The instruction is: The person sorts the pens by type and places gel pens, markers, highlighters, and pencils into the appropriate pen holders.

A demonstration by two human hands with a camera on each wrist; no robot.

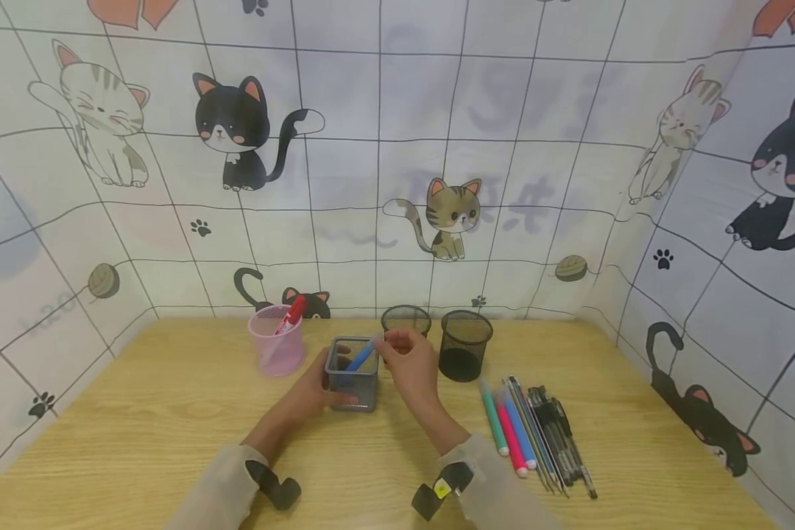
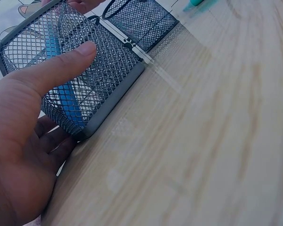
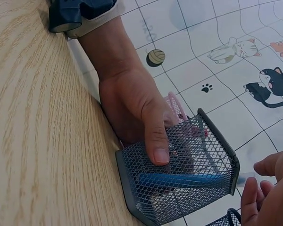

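Observation:
My left hand (image 1: 310, 391) grips a square grey mesh pen holder (image 1: 363, 389) on the table, its thumb lying across the near side. A blue marker (image 1: 361, 358) leans inside the holder; through the mesh in the left wrist view, the marker (image 2: 70, 103) reaches down to the base. Its pale upper end sticks out over the rim. My right hand (image 1: 412, 364) hovers by that end with fingers bent. In the right wrist view, the thumb and fingers of the right hand (image 3: 271, 190) are parted around the pale tip.
Behind stand two round black mesh holders (image 1: 465, 335). A pink holder (image 1: 278, 353) with a red marker (image 1: 291, 315) stands to the left. Rightward lie a green marker (image 1: 494, 419), a pink marker (image 1: 511, 436), another blue marker (image 1: 520, 430), pencils and several black pens (image 1: 556, 434).

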